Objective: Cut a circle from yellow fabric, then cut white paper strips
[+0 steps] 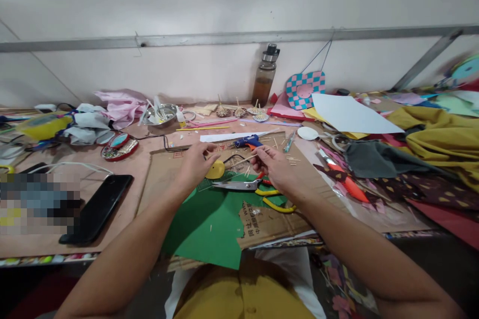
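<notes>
My left hand (197, 165) is closed, with a small yellow disc (216, 170) pinched at its fingertips. A thin wooden stick (242, 161) is held in the fingers of my right hand (274, 165). Its far end points at the yellow disc; I cannot tell whether the two touch. Just beyond my right hand lies a blue glue gun (247, 141) with an orange part. Below my hands, scissors (239, 186) with red and yellow handles rest on green paper (204, 229). Short wooden sticks (293, 160) are scattered near my right hand.
A cardboard sheet (159, 172) lies under the work. Left are a black phone (99, 207) and a red tin (119, 147). A metal bowl (161, 115) and a bottle (265, 77) stand at the back. White paper (354, 113) and mustard cloth (437, 134) lie right.
</notes>
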Tool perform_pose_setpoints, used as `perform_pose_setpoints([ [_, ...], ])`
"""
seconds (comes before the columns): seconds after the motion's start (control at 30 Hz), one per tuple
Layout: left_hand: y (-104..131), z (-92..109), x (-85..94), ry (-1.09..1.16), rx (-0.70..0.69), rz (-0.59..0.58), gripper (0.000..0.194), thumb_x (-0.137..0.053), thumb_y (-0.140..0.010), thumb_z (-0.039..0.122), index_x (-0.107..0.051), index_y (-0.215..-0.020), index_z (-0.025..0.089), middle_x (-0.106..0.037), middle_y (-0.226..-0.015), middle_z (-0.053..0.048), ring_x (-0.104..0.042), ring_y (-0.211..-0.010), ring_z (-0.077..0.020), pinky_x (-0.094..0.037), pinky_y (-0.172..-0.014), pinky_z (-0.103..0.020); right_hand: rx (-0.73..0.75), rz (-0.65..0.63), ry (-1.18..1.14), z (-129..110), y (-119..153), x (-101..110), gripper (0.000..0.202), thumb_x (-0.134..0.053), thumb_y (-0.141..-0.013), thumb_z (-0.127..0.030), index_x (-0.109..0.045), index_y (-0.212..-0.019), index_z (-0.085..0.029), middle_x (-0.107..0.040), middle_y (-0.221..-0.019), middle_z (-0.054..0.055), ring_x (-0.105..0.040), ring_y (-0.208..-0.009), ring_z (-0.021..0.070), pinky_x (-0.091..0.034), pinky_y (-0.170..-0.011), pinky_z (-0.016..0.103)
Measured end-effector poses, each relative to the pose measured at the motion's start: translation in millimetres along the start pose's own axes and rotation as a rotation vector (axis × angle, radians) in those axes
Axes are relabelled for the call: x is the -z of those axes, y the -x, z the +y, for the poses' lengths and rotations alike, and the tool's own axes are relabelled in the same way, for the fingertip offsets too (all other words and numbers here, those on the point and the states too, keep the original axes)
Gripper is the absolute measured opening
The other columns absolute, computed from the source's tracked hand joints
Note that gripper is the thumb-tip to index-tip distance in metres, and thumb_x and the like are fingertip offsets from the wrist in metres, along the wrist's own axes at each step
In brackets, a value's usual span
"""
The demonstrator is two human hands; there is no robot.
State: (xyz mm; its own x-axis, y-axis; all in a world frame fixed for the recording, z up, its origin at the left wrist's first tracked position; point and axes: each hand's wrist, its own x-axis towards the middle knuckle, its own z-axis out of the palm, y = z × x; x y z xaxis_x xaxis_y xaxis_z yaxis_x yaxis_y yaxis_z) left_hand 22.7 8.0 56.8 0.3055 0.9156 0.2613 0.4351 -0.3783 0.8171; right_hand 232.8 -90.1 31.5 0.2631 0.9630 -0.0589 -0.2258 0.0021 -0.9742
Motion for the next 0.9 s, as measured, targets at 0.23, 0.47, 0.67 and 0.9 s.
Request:
perform_pose_setpoints([
  [0.23, 21.2, 10.3, -20.5, 0.462, 0.185, -0.394, 0.028, -0.085, -0.068, 0.038, -0.078, -0.087, 0.019, -0.076, -0.081, -0.005, -0.063, -0.07, -0.0172, -0.049, -0.069, -0.029, -0.003, -0.059, -0.135, 1.2, 6.2, -12.4, 0.042, -0.086, -0.065, -0.054, -0.068, -0.083, -0.021, -0.075, -0.073, 0.0, -0.068, -0.063, 0.0129, -0.055, -0.063, 0.026],
  [0.47, 22.0, 8.5, -27.0, 0.834, 0.288, -0.196, 0.033, -0.092, -0.06, 0.035, -0.076, -0.082, 0.016, -0.073, -0.073, -0.004, -0.064, -0.069, -0.0138, -0.047, -0.066, -0.026, 0.023, -0.123, -0.048, 1.8, 14.4, -18.8, 0.035, -0.081, -0.073, -0.048, -0.068, -0.09, -0.021, -0.079, -0.081, 0.002, -0.072, -0.07, 0.0156, -0.056, -0.067, 0.029],
  [0.67, 18.8, 9.0, -26.9, 1.024, 0.313, -0.213, 0.04, -0.096, -0.054, 0.034, -0.079, -0.085, 0.015, -0.072, -0.07, -0.003, -0.06, -0.066, -0.0097, -0.046, -0.065, -0.022, -0.015, -0.225, 0.081, 5.9, 20.7, -23.2, 0.035, -0.073, -0.08, -0.052, -0.066, -0.095, -0.021, -0.076, -0.075, 0.001, -0.067, -0.06, 0.0139, -0.05, -0.057, 0.025],
  [0.9, 22.2, 7.8, -27.1, 1.007, 0.274, -0.26, 0.034, -0.096, -0.058, 0.037, -0.08, -0.079, 0.015, -0.069, -0.07, -0.001, -0.055, -0.061, -0.0075, -0.044, -0.06, -0.02, -0.014, -0.365, 0.187, 3.3, 28.1, -27.8, 0.025, -0.071, -0.084, -0.044, -0.067, -0.084, -0.019, -0.074, -0.075, 0.001, -0.064, -0.062, 0.0129, -0.05, -0.062, 0.026],
])
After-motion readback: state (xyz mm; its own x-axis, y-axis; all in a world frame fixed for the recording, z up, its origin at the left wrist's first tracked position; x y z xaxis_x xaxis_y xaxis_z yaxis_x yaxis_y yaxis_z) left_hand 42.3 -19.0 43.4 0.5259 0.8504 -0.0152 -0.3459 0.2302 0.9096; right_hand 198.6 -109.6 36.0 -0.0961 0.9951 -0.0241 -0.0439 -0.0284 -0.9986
